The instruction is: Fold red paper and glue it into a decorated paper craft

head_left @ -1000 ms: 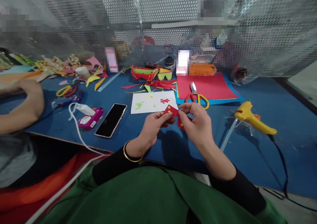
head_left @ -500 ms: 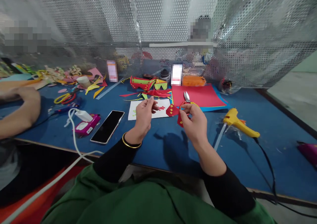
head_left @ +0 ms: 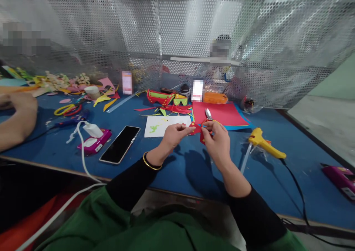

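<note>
Both my hands are together above the blue table around a small red paper cutout (head_left: 197, 126) with yellow diamond pieces on it. My left hand (head_left: 172, 138) pinches its left part between thumb and fingers. My right hand (head_left: 217, 143) is closed on the middle, and a red flap hangs below those fingertips. Beneath and left of the cutout lies a white sheet (head_left: 150, 122) bearing small green paper bits. Scissors (head_left: 208, 114) lie just beyond my right hand, their handles partly hidden by it.
Red card sheets (head_left: 222, 114) lie behind my right hand. At right rests a yellow glue gun (head_left: 263, 143) with a trailing cord. A phone (head_left: 120, 144) and a magenta power strip (head_left: 95, 141) are at left, near another person's arm (head_left: 20, 121). Perforated metal panels (head_left: 111, 40) stand behind.
My left hand has moved right and taken hold of the cutout's left part. My right hand keeps its grip. The camera view has shifted slightly.
</note>
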Available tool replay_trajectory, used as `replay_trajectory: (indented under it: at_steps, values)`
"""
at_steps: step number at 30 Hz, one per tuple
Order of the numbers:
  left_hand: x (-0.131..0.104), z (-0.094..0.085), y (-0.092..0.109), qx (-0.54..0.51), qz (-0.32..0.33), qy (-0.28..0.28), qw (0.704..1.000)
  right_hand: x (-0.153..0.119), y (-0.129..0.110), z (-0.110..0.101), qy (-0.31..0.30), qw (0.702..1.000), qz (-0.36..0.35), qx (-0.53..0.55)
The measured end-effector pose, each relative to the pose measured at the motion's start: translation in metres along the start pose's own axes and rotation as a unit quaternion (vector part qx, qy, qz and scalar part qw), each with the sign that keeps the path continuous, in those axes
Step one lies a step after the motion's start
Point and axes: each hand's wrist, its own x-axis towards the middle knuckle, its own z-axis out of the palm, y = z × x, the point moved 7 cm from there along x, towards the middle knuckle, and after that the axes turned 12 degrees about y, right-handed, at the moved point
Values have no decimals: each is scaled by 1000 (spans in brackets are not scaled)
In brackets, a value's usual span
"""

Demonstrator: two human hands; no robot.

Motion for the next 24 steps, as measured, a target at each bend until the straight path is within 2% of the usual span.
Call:
replay_trajectory:
  at_steps: [7, 14, 24]
  values:
    - [-1, 7, -10, -36, -24, -12, 999, -3, -1, 3, -21, 1000, -6, -9]
    - [-5, 8, -4, -51, -52, -21, 997, -1, 6, 2, -28, 999, 34, 3]
    - [-4, 4, -8, -71, -54, 7, 996, 0, 11, 0, -11, 998, 62, 4]
